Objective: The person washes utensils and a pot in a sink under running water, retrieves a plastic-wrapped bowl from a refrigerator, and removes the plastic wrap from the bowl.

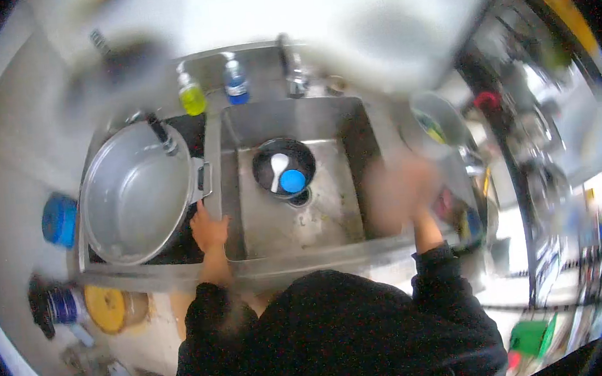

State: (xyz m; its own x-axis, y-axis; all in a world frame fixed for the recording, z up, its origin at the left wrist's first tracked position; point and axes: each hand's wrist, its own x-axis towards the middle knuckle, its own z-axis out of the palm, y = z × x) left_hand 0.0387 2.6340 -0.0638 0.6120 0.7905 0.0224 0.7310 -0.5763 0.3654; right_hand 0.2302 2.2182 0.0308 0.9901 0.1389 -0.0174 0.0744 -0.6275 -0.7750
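Note:
My left hand (209, 230) is at the rim between the two basins, its fingers apart and one fingertip just below the side handle of a large metal pot (137, 195). That pot sits in the left basin. My right hand (403, 190) is smeared by motion over the right edge of the middle sink (332, 217), and its fingers do not show clearly. Inside this sink, near the drain, a dark round bowl (263, 170) holds a white rice paddle (279, 167) and a round blue object (292, 181).
Behind the sink stand a yellow-green pump bottle (193, 99), a blue pump bottle (236, 85) and a faucet (296, 77). A metal pan (430, 108) with something yellow-green in it sits on the right. Farther right is a dark-framed rack (507, 170) with metalware.

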